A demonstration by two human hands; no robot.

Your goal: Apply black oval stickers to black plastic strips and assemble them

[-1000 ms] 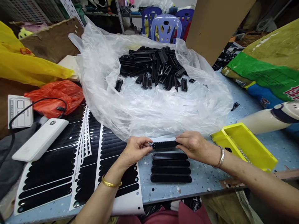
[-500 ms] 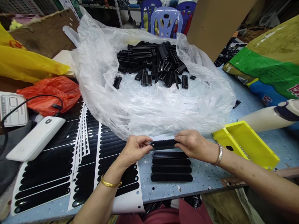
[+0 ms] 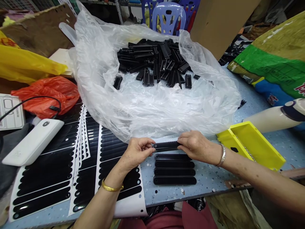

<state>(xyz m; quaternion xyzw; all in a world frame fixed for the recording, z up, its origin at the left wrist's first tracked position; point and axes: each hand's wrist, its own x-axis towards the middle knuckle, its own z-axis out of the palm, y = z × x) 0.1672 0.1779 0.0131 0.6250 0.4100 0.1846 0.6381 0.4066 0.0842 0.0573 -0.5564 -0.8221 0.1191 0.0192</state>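
Between my two hands, just above the table, is a long black plastic strip-shaped piece [image 3: 166, 145] with rounded ends and a small ring mark near its left end. My left hand [image 3: 140, 152] pinches that left end between thumb and fingers. On the other end, my right hand [image 3: 194, 146] is closed, its fingers covering the tip. Directly below, several similar black pieces [image 3: 174, 172] lie in a row, parallel to one another. Left of them are white sheets [image 3: 131, 206] bearing black rounded strip stickers [image 3: 43, 178].
A clear plastic bag [image 3: 152, 111] spreads behind my hands, with a heap of black parts [image 3: 152, 60] on it. To the right stand a yellow tray [image 3: 259, 143] and a white bottle [image 3: 264, 121]. A white power bank [image 3: 33, 141] and a red bag [image 3: 47, 95] are at left.
The held black piece has rolled: its toothed edge was showing before, and its smooth face with the ring mark shows now. Both hands keep their grip in nearly the same place.
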